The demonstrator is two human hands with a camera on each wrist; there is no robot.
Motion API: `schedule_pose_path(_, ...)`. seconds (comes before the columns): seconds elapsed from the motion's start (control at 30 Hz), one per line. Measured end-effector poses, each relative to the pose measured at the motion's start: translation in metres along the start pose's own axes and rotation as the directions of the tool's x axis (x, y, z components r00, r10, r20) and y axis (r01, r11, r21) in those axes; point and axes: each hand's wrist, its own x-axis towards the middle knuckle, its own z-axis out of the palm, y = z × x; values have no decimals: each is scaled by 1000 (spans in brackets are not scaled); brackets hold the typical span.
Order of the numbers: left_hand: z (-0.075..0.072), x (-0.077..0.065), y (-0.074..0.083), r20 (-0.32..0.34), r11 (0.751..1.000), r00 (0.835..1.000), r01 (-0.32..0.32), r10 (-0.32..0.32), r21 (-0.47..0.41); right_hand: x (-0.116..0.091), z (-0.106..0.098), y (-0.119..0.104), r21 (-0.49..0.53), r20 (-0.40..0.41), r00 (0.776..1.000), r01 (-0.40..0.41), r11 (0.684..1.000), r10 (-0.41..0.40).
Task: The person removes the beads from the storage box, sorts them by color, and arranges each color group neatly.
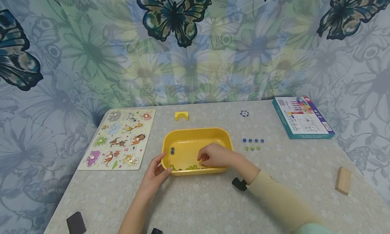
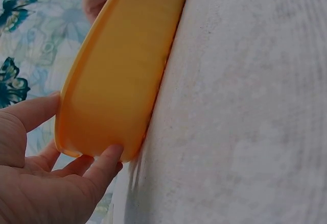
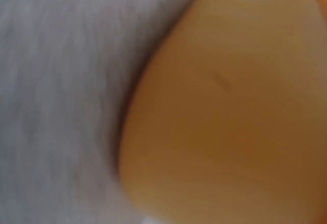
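Note:
A shallow yellow plastic tray stands on the table. My left hand grips its near left corner, thumb on the near rim and fingers against the end wall, as the left wrist view also shows. Over the tray's right part, my right hand reaches down with bent fingers close to the near wall; I cannot tell whether anything is between its fingertips. Several green glass marbles lie along that near wall. Two dark blue marbles sit at the tray's left. The right wrist view has only a blurred tray wall.
Right of the tray, several blue marbles form a row above three green ones. An animal puzzle board lies left. Around are a yellow arch block, a patterned disc, a flat box and a wooden block.

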Motion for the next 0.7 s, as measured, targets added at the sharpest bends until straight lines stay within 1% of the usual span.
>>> schedule_pose_path(0.07, 0, 1, 0, 0, 1000, 1000, 4, -4, 2, 4, 5, -2, 2, 19, 1000, -9, 1000, 9)
schedule_pose_path(0.2, 1, 1, -1, 1, 1000, 1000, 1, -1, 2, 11, 12, -3, 2, 32, 999, -4, 1000, 4)
schedule_pose_path(0.4, 0, 1, -2, 2, 1000, 1000, -2, 2, 7, 16, 16, -4, 7, 50, 999, -5, 1000, 5)
schedule_pose_path(0.7, 0, 2, -1, 5, 1000, 1000, -3, 3, -3, 23, 19, -9, -53, 61, 998, -17, 998, 20)
